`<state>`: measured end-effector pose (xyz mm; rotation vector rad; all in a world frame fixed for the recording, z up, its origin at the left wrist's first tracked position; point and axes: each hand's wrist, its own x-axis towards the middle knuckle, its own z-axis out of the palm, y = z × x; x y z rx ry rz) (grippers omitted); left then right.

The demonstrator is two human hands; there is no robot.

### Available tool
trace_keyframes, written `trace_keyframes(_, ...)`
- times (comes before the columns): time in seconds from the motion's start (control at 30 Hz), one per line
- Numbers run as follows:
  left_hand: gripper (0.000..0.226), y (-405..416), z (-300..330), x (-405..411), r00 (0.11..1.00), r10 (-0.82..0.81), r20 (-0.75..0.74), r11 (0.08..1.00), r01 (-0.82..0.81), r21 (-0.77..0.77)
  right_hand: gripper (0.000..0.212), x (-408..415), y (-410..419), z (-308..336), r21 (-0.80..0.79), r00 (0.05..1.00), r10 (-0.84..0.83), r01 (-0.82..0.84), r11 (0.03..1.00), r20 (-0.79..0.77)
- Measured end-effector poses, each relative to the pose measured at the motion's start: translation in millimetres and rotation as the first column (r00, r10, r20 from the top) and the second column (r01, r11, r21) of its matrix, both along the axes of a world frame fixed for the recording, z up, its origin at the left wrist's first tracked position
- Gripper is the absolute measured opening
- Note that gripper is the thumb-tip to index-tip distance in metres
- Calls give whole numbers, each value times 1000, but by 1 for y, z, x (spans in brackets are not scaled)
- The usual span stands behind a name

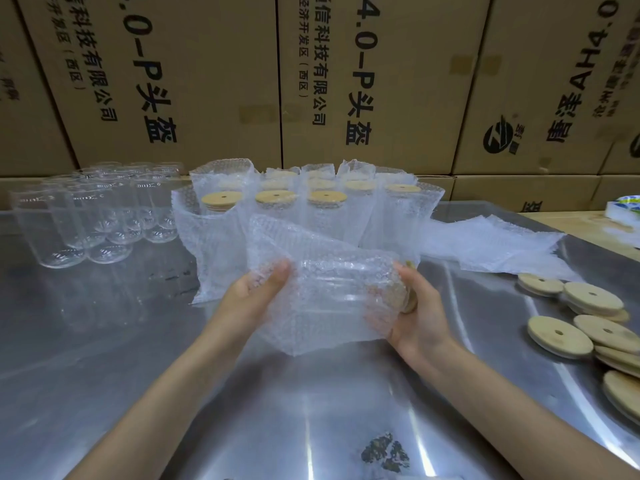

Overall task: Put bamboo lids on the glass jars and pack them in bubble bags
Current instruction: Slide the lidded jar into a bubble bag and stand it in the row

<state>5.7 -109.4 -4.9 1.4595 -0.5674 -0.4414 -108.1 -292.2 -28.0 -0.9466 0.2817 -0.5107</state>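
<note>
Above the middle of the steel table (104,341) I hold a glass jar on its side inside a bubble bag (322,292). My left hand (256,289) grips the bag's closed left end. My right hand (415,313) cups the jar's right end, where its bamboo lid (408,296) shows at the bag's mouth. Behind stand several lidded jars in bubble bags (298,206). Bare glass jars (97,209) stand in a group at the back left. Loose bamboo lids (588,320) lie piled at the right.
Flat spare bubble bags (491,244) lie at the back right of the table. A wall of printed cardboard boxes (214,77) rises directly behind the table. A white and blue object (623,207) sits on boxes at the far right edge.
</note>
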Motion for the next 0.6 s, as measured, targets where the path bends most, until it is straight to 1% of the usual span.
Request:
trace_keyframes(0.03, 68, 0, -1, -1, 1000, -28, 12, 1000, 28, 1, 69, 0, 0, 0, 0, 1000, 7, -7, 1000, 4)
trace_keyframes(0.13, 70, 2, -4, -1, 992, -121, -18, 992, 121, -39, 67, -1, 0, 0, -15, 998, 37, -36, 999, 46)
trace_keyframes(0.2, 69, 2, -7, -3, 986, -165, 10, 985, 165, -48, 63, 0, 1, -1, -20, 997, 50, -49, 999, 67)
trace_keyframes(0.27, 69, 0, -10, -5, 986, -145, 84, 988, 149, -38, 62, 1, 2, -2, -29, 995, 70, -68, 997, 71)
trace_keyframes(0.33, 68, -1, -10, -8, 980, -123, 159, 992, 128, -19, 65, 0, 2, -3, -64, 995, 96, -94, 994, 29)
trace_keyframes(0.4, 67, -1, -11, -8, 981, -105, 164, 993, 113, -35, 71, -1, 2, -4, -99, 994, 108, -110, 989, -27)
trace_keyframes(0.47, 66, 0, -11, -5, 986, -88, 139, 992, 99, -74, 70, -1, 3, -6, -119, 990, 131, -135, 984, -42)
trace_keyframes(0.5, 72, 1, -11, -4, 988, -97, 123, 991, 108, -83, 70, -1, 4, -7, -123, 991, 133, -136, 983, -33)
trace_keyframes(0.57, 101, 0, -11, -4, 991, -124, 50, 988, 128, -85, 67, 0, 4, -7, -115, 994, 109, -109, 987, -4)
trace_keyframes(0.6, 112, 0, -10, -4, 993, -119, -4, 988, 118, -101, 60, 1, 4, -6, -99, 996, 89, -88, 991, 11)
